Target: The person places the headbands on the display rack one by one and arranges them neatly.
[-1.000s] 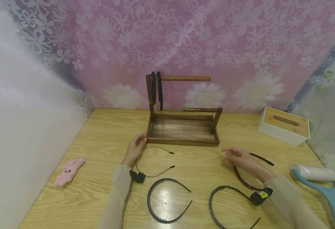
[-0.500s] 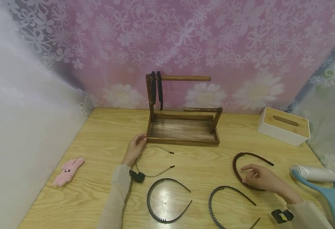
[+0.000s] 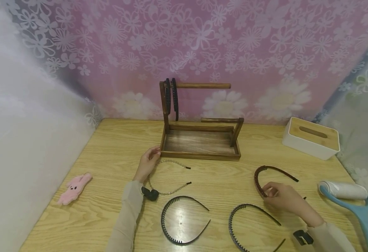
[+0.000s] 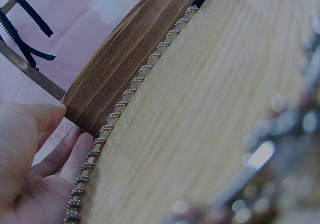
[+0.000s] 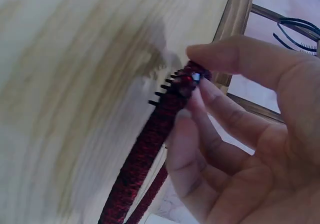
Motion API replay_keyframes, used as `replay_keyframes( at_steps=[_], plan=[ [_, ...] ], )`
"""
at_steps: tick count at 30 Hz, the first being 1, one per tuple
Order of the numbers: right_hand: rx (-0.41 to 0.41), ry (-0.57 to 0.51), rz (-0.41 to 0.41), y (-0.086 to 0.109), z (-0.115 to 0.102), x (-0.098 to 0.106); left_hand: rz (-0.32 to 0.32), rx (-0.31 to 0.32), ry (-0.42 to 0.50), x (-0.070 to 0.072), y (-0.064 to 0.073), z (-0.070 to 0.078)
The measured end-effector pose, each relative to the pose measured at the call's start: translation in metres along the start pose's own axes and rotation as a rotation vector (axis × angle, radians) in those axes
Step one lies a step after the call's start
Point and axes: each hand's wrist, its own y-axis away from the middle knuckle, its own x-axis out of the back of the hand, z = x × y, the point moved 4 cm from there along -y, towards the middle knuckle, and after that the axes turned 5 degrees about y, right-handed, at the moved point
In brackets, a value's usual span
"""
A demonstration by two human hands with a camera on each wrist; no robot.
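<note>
My right hand [image 3: 283, 197] pinches a dark red toothed headband [image 3: 259, 177] at the right. In the right wrist view the thumb and fingers close on the red headband [image 5: 150, 144] near its small teeth. My left hand [image 3: 147, 163] holds the front left corner of a brown wooden rack [image 3: 199, 155]; the left wrist view shows the fingertips at the corner of the rack [image 4: 110, 74]. Two black headbands [image 3: 175, 98] hang at the left end of the rack's upper bar. A thin beaded headband [image 3: 171, 193] lies beside the left hand.
Two black toothed headbands lie at the front: a middle headband [image 3: 163, 220] and a right headband [image 3: 231, 224]. A tissue box [image 3: 310, 138] stands at the back right, with a blue-handled lint roller [image 3: 344, 190] in front. A pink plush toy [image 3: 75, 189] lies at the left.
My right hand has moved back from beside the rack to the red headband and taken hold of it; the headband has shifted slightly. The left hand stays at the rack's corner.
</note>
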Motion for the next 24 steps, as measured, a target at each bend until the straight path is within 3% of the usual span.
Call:
replay_keyframes(
  at_steps=[8, 19, 24],
  plan=[
    [-0.005, -0.003, 0.164, -0.012, -0.014, 0.008, 0.036, -0.035, -0.024, 0.002, -0.017, -0.029],
    [-0.049, -0.128, 0.181, -0.032, -0.030, 0.025, 0.034, -0.048, -0.037, 0.003, -0.019, -0.030],
    [-0.100, -0.278, 0.168, -0.041, -0.030, 0.034, 0.029, -0.047, -0.017, 0.003, -0.020, -0.033]
  ],
)
